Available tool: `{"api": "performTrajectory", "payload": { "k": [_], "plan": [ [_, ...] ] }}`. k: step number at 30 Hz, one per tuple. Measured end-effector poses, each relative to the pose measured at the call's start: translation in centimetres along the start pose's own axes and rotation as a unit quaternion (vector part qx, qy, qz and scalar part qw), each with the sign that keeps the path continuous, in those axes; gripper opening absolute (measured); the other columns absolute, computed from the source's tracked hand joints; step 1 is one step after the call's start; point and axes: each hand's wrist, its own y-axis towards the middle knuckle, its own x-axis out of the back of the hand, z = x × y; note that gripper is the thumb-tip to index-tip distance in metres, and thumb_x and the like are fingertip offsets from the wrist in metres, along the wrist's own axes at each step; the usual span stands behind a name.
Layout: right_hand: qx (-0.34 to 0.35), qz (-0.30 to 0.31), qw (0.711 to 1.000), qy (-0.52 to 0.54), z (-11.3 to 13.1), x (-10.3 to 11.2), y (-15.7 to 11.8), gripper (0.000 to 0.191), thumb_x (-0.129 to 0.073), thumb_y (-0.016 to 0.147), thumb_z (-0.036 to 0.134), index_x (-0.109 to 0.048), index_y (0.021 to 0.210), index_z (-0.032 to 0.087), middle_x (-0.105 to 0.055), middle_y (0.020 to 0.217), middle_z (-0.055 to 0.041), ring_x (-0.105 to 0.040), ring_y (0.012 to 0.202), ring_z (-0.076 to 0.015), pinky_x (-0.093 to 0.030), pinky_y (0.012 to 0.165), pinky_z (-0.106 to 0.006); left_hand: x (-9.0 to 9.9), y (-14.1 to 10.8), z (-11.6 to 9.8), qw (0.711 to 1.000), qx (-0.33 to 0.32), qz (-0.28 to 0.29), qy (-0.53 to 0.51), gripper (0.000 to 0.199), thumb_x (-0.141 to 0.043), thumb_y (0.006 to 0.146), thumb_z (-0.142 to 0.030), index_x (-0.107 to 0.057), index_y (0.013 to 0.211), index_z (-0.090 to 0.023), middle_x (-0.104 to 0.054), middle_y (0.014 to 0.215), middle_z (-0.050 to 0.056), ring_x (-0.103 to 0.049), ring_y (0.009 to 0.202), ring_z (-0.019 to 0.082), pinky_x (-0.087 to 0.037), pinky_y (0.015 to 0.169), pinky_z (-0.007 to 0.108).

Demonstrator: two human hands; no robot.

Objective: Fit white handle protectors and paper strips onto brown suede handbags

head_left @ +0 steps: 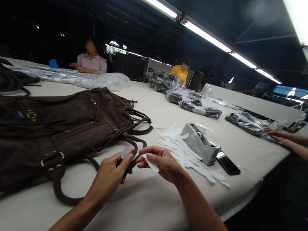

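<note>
1. We see a dark brown bag (71,127) lying across the left part of the pale tabletop (123,226), brass-coloured buckles and a zip showing on it
2. Left hand (107,173): fingers closed on a dark cord-like handle (133,163) at the bag's near right end; a round translucent disc (125,153) shows at the thumb and forefinger
3. Right hand (163,164): fingers pinched together on a white strip (152,164), fingertips just beside the handle; we cannot tell whether they touch it
4. Right of the bag we note a loose heap of white strips (189,152), a grey dispenser (196,140) beside it, and a black phone (228,162) near the dispenser
5. Farther along we see plastic-wrapped dark bundles (179,92) and clear plastic sheeting (80,77)
6. Around us: a person in a pale pink shirt (92,65), a person in yellow (180,72), and at far right another person's hands (278,134) at a wrapped bundle (245,124)
</note>
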Motion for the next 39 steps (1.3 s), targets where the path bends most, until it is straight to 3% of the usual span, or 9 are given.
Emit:
{"api": "performTrajectory", "payload": {
  "k": [3,5,9,12,18,21,24,35,39],
  "plan": [
    [-0.005,0.059,0.998,0.038,0.0,-0.5,-0.3,0.048,-0.082,0.069,0.034,-0.066,0.113,0.02,-0.071,0.109,-0.0097,-0.067,0.102,-0.0232,-0.048,0.096,-0.042,-0.2,-0.2,0.5,0.996,-0.057,-0.018,0.059,0.048,-0.048,0.085,-0.058,-0.07,0.102,-0.018,-0.065,0.073,0.002,-0.056,0.064,0.017,-0.044,0.061,0.026],
    [0.006,0.068,0.998,0.004,-0.2,-0.5,-0.3,0.046,-0.081,0.072,0.037,-0.067,0.112,0.021,-0.072,0.105,-0.0088,-0.069,0.096,-0.0227,-0.051,0.089,-0.041,-0.3,-0.4,0.5,0.993,-0.078,-0.035,0.084,0.046,-0.047,0.086,-0.055,-0.07,0.104,-0.02,-0.068,0.083,0.003,-0.061,0.08,0.021,-0.047,0.075,0.029],
    [0.101,-0.063,0.966,-0.229,-1.2,-0.7,0.1,0.023,-0.073,0.081,0.041,-0.073,0.079,0.019,-0.064,0.069,-0.0022,-0.058,0.062,-0.0141,-0.049,0.063,-0.029,-0.5,-0.7,0.2,0.984,-0.107,-0.059,0.128,0.043,-0.046,0.088,-0.055,-0.072,0.097,-0.022,-0.065,0.086,0.003,-0.06,0.088,0.022,-0.045,0.084,0.03],
    [0.213,-0.129,0.913,-0.324,-2.0,-1.2,0.3,0.018,-0.071,0.083,0.037,-0.072,0.076,0.021,-0.063,0.092,-0.0047,-0.058,0.075,-0.0142,-0.049,0.066,-0.027,-0.5,-0.8,-0.1,0.975,-0.146,-0.1,0.136,0.038,-0.05,0.087,-0.053,-0.073,0.092,-0.023,-0.062,0.097,0.004,-0.059,0.094,0.021,-0.046,0.085,0.028],
    [0.169,-0.078,0.962,-0.199,-3.5,-3.0,0.3,0.022,-0.065,0.087,0.041,-0.063,0.083,0.02,-0.058,0.128,-0.0058,-0.06,0.057,-0.0073,-0.045,0.044,-0.021,-0.1,-1.3,-1.3,0.976,-0.142,-0.131,0.102,0.031,-0.056,0.083,-0.05,-0.072,0.09,-0.024,-0.069,0.094,0.002,-0.063,0.089,0.021,-0.05,0.084,0.03],
    [0.139,-0.072,0.974,-0.16,-3.4,-3.3,0.4,0.029,-0.064,0.086,0.048,-0.063,0.085,0.019,-0.066,0.102,-0.0044,-0.061,0.051,-0.0081,-0.04,0.037,-0.018,0.1,-1.9,-2.1,0.979,-0.104,-0.163,0.07,0.033,-0.064,0.077,-0.05,-0.072,0.094,-0.023,-0.071,0.082,0.001,-0.065,0.077,0.021,-0.054,0.072,0.03],
    [0.124,-0.065,0.981,-0.132,-2.8,-3.3,0.4,0.039,-0.068,0.081,0.055,-0.066,0.085,0.016,-0.06,0.069,0.0016,-0.056,0.043,-0.0077,-0.038,0.035,-0.017,0.2,-2.2,-2.8,0.976,-0.095,-0.187,0.049,0.032,-0.067,0.074,-0.049,-0.072,0.088,-0.021,-0.07,0.071,0.0,-0.064,0.067,0.019,-0.054,0.063,0.028],
    [0.083,-0.11,0.984,-0.11,-2.0,-3.4,0.1,0.041,-0.079,0.069,0.053,-0.064,0.07,0.015,-0.058,0.062,0.0033,-0.041,0.041,-0.0046,-0.029,0.033,-0.018,-0.1,-2.3,-1.9,0.963,-0.149,-0.158,0.158,0.032,-0.061,0.083,-0.052,-0.074,0.088,-0.024,-0.07,0.072,-0.002,-0.063,0.068,0.016,-0.05,0.068,0.025],
    [0.089,-0.132,0.986,-0.053,-2.2,-3.3,0.4,0.036,-0.083,0.064,0.046,-0.069,0.075,0.016,-0.057,0.06,0.0046,-0.04,0.041,-0.0047,-0.028,0.033,-0.019,0.1,-2.4,-2.2,0.971,-0.111,-0.156,0.143,0.034,-0.061,0.082,-0.055,-0.073,0.089,-0.023,-0.067,0.068,-0.003,-0.061,0.064,0.015,-0.05,0.061,0.024]
  ]
}}
